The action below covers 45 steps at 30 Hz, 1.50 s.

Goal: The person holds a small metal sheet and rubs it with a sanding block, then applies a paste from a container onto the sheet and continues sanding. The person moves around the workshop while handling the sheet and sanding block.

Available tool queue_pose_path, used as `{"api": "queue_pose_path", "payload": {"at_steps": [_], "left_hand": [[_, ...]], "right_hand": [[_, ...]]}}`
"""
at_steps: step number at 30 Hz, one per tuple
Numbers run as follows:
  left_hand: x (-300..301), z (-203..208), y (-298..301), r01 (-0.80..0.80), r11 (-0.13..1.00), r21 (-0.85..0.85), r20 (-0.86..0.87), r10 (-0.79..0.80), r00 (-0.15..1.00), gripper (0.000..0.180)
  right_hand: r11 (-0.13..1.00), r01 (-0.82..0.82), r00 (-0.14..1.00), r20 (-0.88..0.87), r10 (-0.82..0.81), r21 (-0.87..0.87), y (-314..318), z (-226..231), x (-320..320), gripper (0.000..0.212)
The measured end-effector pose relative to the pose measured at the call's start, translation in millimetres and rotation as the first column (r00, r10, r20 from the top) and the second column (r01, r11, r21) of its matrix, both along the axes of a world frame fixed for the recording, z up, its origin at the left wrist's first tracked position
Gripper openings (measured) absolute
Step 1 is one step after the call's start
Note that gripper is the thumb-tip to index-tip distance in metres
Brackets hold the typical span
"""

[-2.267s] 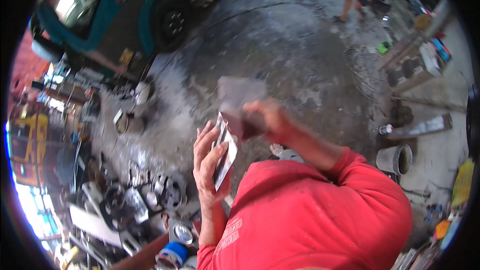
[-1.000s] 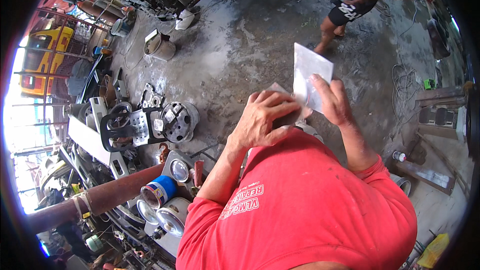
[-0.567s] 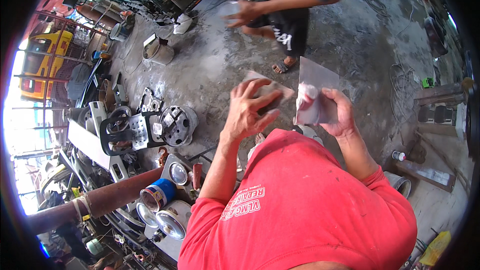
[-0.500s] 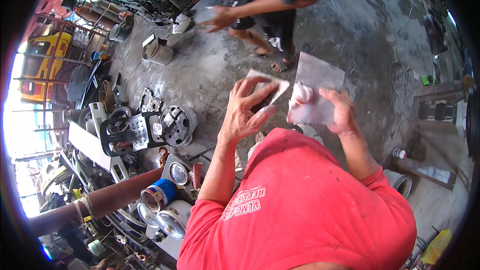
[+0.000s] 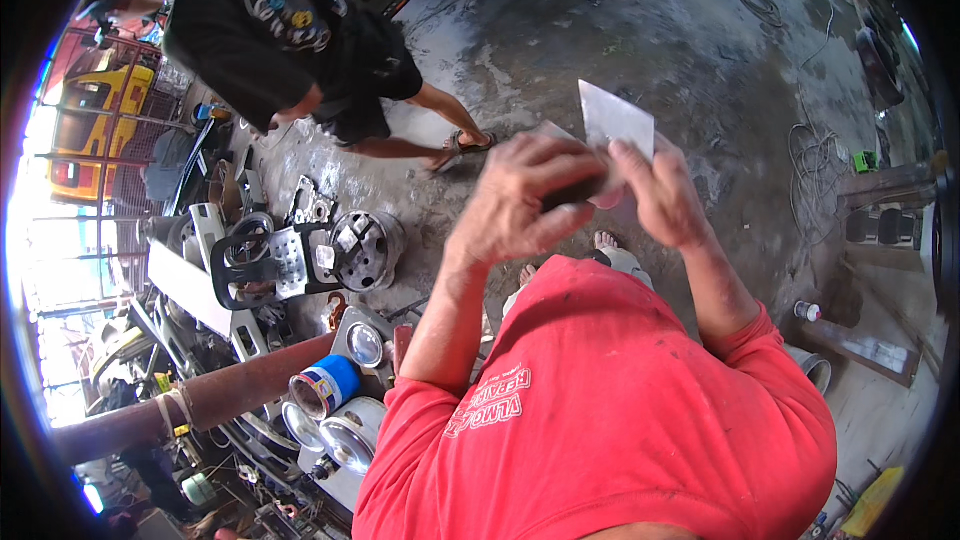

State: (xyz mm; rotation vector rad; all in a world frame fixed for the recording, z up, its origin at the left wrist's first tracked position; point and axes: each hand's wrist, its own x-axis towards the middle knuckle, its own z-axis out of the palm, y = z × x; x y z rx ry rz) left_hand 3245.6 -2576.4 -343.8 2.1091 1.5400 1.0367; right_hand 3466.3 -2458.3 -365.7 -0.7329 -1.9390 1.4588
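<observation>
My right hand (image 5: 665, 195) grips a thin, pale grey flat plate (image 5: 615, 118), thumb on its face and fingers behind. White and pinkish paste (image 5: 608, 200) shows low on the plate, partly covered by my left hand. That left hand (image 5: 525, 190), blurred by motion, is closed around a flat spreader (image 5: 573, 190); its dark underside shows between thumb and fingers. The two tools meet or overlap in front of my chest; whether they touch, I cannot tell.
A person in black (image 5: 300, 50) walks at the upper left. Left of me lie a wheel rim (image 5: 367, 252), a black-framed chair (image 5: 290, 262), a blue can (image 5: 335, 380), round lamps (image 5: 348, 445) and a long brown pipe (image 5: 200, 400). Cable coils (image 5: 810, 175) lie on the right floor.
My left hand has moved right, bringing the spreader to the plate's lower part. The plate has tilted and shows narrower. The other person has moved from top centre to the upper left.
</observation>
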Motion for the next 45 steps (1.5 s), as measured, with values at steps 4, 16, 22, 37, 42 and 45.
{"api": "queue_pose_path", "payload": {"at_steps": [4,16,22,37,42,45], "left_hand": [[10.9,2.4,-14.8,0.057,0.978,-0.2,-0.12,-0.082,0.989,0.052],[-45.0,-13.9,-27.2,-0.133,0.986,-0.103,0.161,0.149,0.976,0.058],[-40.0,-6.7,-33.7,-0.187,0.982,0.028,-0.092,0.189,0.978,0.05],[-47.6,6.7,-31.2,0.019,0.991,-0.136,-0.09,-0.031,0.995,0.047],[-62.4,4.9,-48.2,-0.01,0.992,0.129,0.223,-0.02,0.975,0.062],[-68.5,-6.4,-39.9,0.078,0.98,0.182,0.337,-0.136,0.932,0.066]], "right_hand": [[0.922,0.26,0.94,-0.145,-0.31,-0.286,25.0,-7.9,-11.0,0.027],[0.333,-0.655,0.705,-0.707,-0.052,-0.678,6.5,-37.4,-30.7,0.034],[0.787,0.078,0.936,-0.228,-0.269,-0.612,3.6,-35.7,-52.1,0.035],[0.936,0.129,0.991,0.069,-0.112,-0.326,15.9,6.8,-80.8,0.037],[0.692,-0.101,0.879,-0.389,-0.275,-0.715,29.4,-20.5,-79.1,0.031],[0.283,-0.587,0.761,-0.636,-0.125,-0.758,15.6,-37.7,-87.0,0.034]]}}
